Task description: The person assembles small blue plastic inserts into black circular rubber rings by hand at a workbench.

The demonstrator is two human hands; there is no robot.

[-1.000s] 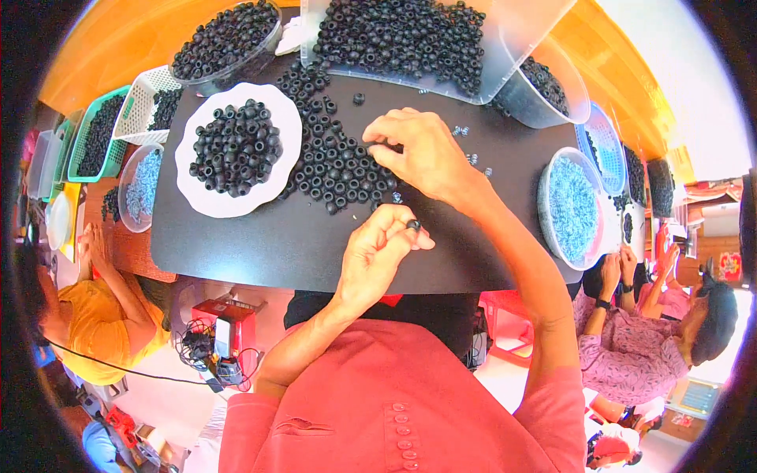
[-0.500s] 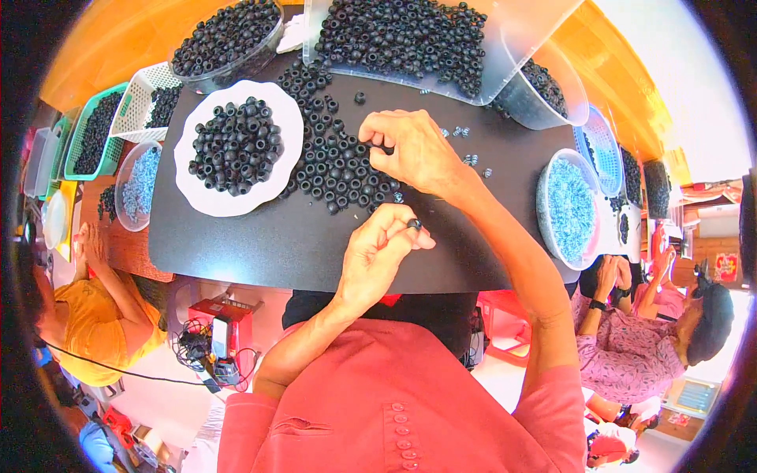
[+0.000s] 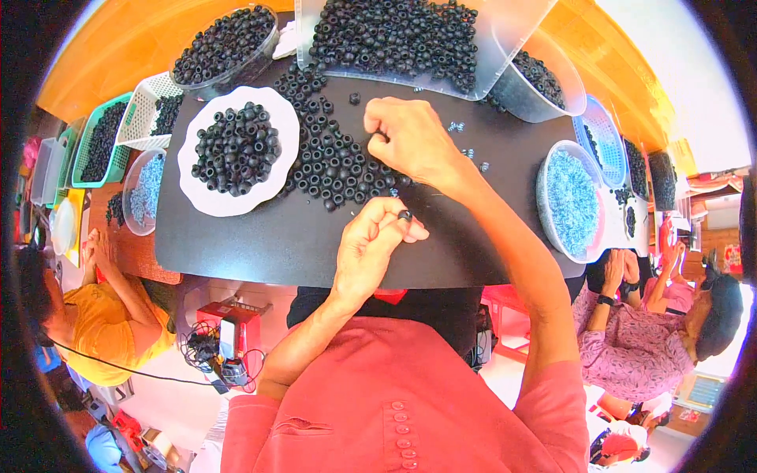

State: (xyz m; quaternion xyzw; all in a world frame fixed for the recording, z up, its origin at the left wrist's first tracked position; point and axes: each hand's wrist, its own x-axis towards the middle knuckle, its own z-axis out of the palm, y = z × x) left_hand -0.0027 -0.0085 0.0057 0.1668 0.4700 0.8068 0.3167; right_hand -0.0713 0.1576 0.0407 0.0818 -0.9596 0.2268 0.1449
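Observation:
My left hand (image 3: 371,244) is closed at the near side of the dark table, pinching a small black round part (image 3: 405,215) with a hole between thumb and forefinger. Above and to its right, my right hand (image 3: 412,138) hovers with curled fingers over the right side of a loose heap of black round parts (image 3: 335,165). Whatever lies inside its fingers is hidden. Several tiny coil springs (image 3: 456,126) are scattered right of that hand. Left of the heap, a white scalloped plate (image 3: 192,185) bears a mound of the same black parts.
A large clear bin (image 3: 505,59) of black parts stands at the far side, between a round tub (image 3: 272,43) and another tub (image 3: 572,91). A bowl of bluish springs (image 3: 572,205) sits at the right edge. People (image 3: 118,323) sit at both sides.
The view has shifted slightly. My right hand's fingers have curled in more over the heap. My left hand keeps its pinch on the black part.

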